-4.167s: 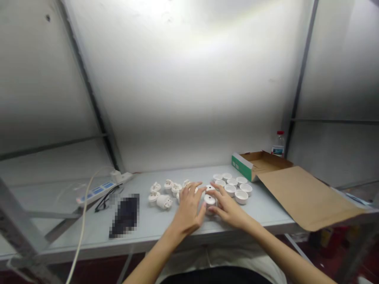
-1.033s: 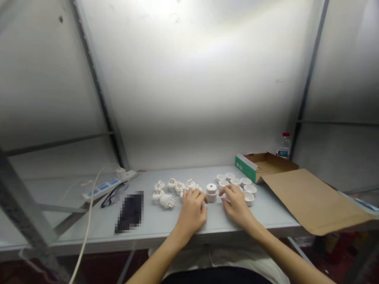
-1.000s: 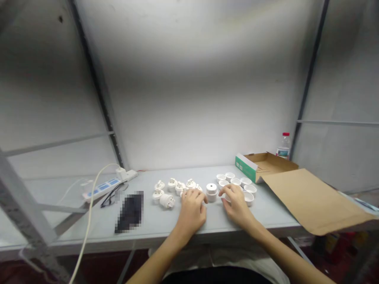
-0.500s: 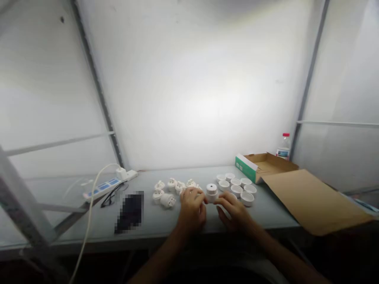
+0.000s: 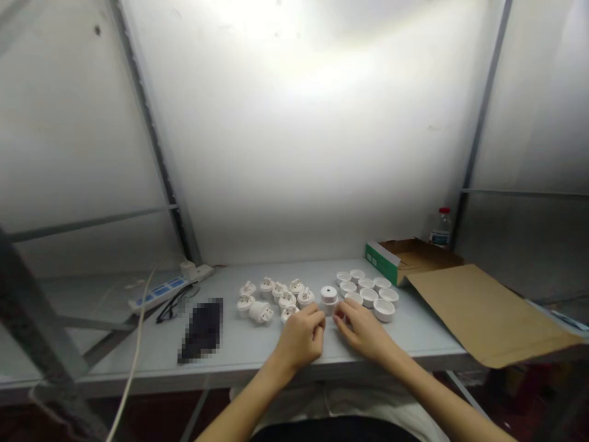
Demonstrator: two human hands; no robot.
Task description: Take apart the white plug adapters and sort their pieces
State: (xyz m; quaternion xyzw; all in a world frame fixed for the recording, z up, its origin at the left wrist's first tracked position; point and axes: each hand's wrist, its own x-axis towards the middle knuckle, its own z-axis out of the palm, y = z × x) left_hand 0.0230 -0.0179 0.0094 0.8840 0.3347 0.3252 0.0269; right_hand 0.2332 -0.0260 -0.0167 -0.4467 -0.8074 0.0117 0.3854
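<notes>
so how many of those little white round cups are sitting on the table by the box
6 white cups show, clustered in two rows on the table between the assembled white piece and the cardboard box. The right hand may hide another.

White plastic caps (image 5: 370,295), matt brown cardboard box (image 5: 478,313), smooth grey table (image 5: 257,347)

Head view, forward-down over table (image 5: 257,350)
</notes>
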